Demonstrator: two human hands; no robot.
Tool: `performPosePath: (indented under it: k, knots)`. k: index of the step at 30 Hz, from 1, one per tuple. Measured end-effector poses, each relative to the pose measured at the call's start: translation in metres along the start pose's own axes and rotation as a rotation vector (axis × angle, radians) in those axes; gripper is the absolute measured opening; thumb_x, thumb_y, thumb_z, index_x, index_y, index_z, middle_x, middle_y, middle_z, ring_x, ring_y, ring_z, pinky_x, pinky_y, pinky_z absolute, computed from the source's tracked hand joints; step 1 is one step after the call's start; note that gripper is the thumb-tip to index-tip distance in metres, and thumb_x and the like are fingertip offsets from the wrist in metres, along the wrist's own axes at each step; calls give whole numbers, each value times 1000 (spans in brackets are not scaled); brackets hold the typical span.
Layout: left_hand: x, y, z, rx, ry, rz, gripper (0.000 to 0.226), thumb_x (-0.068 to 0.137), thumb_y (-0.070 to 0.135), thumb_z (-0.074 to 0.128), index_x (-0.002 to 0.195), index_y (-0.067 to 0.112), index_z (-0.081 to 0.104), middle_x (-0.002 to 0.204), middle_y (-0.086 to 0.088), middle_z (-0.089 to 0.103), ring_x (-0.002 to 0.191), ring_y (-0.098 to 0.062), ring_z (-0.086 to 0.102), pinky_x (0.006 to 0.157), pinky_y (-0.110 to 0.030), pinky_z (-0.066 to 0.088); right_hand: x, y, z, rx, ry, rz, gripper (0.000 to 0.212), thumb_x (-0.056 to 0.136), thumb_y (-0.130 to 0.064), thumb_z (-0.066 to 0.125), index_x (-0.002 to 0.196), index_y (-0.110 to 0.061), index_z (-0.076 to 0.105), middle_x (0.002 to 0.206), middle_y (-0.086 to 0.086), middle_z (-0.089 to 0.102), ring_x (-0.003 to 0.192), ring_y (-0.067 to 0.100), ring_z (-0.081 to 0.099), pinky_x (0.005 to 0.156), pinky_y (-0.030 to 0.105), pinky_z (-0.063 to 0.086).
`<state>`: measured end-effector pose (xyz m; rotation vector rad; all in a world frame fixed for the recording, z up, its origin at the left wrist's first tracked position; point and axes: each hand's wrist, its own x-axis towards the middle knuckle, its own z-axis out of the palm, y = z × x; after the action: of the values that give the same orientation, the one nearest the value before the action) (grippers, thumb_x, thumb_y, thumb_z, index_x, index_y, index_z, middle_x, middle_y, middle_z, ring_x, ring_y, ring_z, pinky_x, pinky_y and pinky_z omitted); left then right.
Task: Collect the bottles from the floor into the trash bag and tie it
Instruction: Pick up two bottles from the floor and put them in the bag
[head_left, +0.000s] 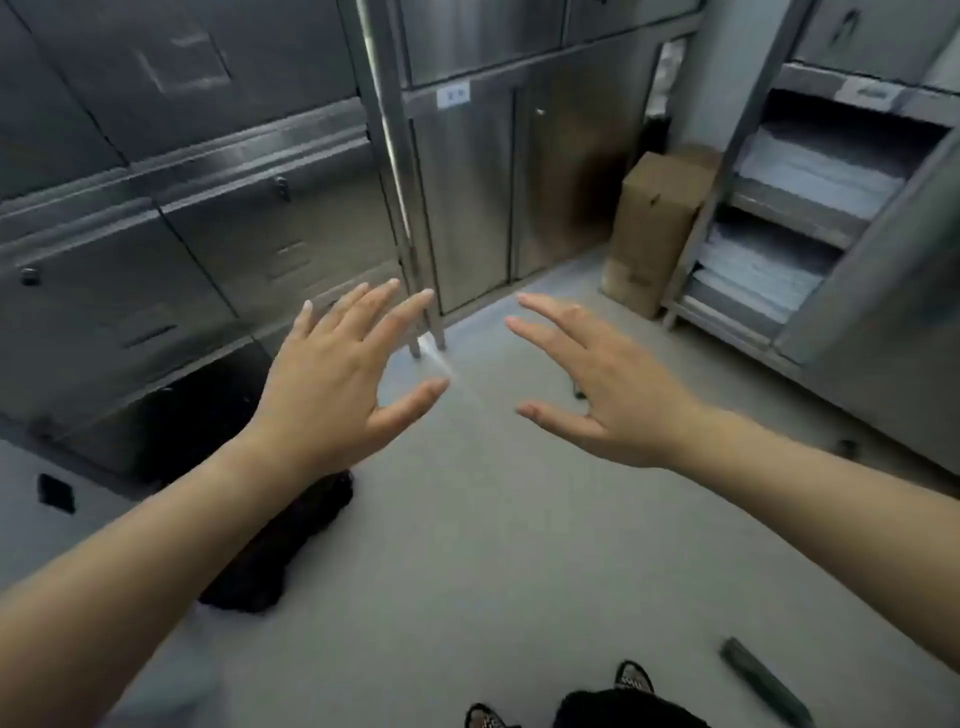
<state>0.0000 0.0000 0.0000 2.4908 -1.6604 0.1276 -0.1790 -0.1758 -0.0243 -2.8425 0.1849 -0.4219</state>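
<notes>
Head-camera view of a steel-fitted room. Both bare arms reach forward over the pale grey floor (493, 545); the left hand (332, 384) and the right hand (618, 400) are spread wide, fingers splayed, backs toward the camera, and hold nothing. They hang apart from each other, with bare floor visible between the thumbs. A crumpled black trash bag (280, 551) lies on the floor beneath the left forearm, beside the base of the brushed stainless-steel cabinets (182, 260) lining the left wall. A dark green, elongated bottle-like object (763, 680) lies on the floor at lower right, well apart from the bag; blur prevents a firm identification. A tall brown cardboard box (654, 228) stands in the far corner beside open steel shelving (789, 218) carrying pale stacked sheets. Patterned shoes (634, 675) appear at the bottom edge.
</notes>
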Motion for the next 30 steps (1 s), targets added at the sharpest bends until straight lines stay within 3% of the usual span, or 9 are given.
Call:
performPosePath:
  k: [7, 11, 20, 26, 30]
  knots:
    - [55, 79, 45, -54, -101, 283, 75, 81, 70, 20, 145, 32, 23, 151, -4, 31, 140, -24, 26, 112, -57, 20, -105, 36, -4, 9, 78, 415, 67, 87, -55, 44, 140, -14, 39, 150, 5, 32, 136, 19, 32, 110, 29, 24]
    - [82, 137, 62, -88, -147, 424, 75, 80, 71, 19, 144, 32, 23, 151, -3, 31, 139, -24, 28, 111, -55, 21, -157, 56, -15, 9, 144, 595, 67, 87, -57, 40, 141, -18, 37, 151, 2, 31, 136, 20, 32, 110, 35, 29]
    - [138, 260, 86, -85, -182, 636, 76, 80, 72, 15, 145, 34, 19, 153, -2, 28, 140, -23, 26, 112, -54, 21, -271, 112, -50, -17, 275, 892, 64, 87, -55, 46, 140, -19, 39, 152, 0, 30, 136, 20, 32, 111, 38, 28]
    - [168, 347, 109, -83, -204, 744, 76, 79, 74, 13, 145, 36, 16, 154, 0, 25, 141, -21, 22, 113, -52, 16, -338, 147, -68, -21, 396, 1064, 66, 85, -58, 44, 141, -24, 36, 153, -7, 25, 137, 9, 25, 107, 26, 22]
    - [182, 408, 127, -90, -230, 833, 77, 78, 74, 14, 144, 35, 18, 153, 0, 27, 141, -20, 23, 112, -52, 18, -377, 166, -72, -35, 430, 1131, 64, 87, -56, 45, 141, -23, 37, 153, -3, 28, 138, 12, 26, 110, 28, 22]
